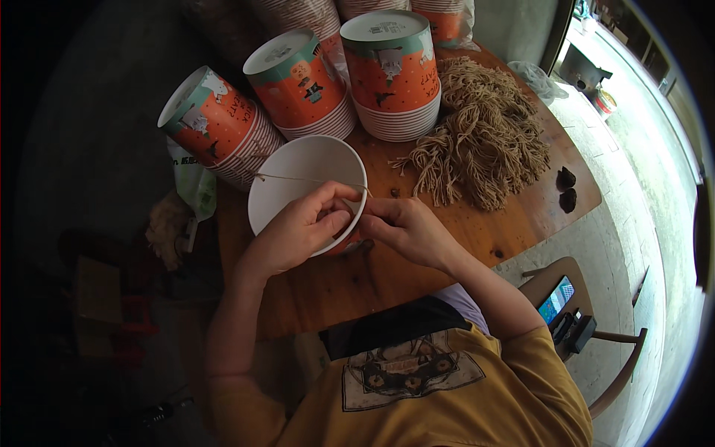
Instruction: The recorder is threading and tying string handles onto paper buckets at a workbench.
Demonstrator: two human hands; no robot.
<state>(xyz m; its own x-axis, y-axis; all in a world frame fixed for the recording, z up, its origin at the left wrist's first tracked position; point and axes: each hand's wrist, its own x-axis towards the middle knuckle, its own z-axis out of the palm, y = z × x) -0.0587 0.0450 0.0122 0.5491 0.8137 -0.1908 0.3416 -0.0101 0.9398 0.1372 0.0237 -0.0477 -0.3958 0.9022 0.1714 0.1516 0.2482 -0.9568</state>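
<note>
A paper bucket [281, 195] with a white inside and an orange outer wall is tilted with its mouth toward me. A thin twine [305, 179] runs across its opening from the left rim to the right rim. My left hand [304, 223] reaches over the near part of the mouth, its curled fingers closed at the right rim. Against the outside of that rim, my right hand [402, 226] pinches near the end of the twine. Its fingertips are partly hidden, and the two hands nearly touch.
Upside-down stacks of orange and green buckets [391, 78] stand behind. A heap of tan twine [488, 134] lies at the right of the wooden table [462, 246], near two small dark pieces [567, 190]. A chair [573, 279] at the right holds a phone [556, 299].
</note>
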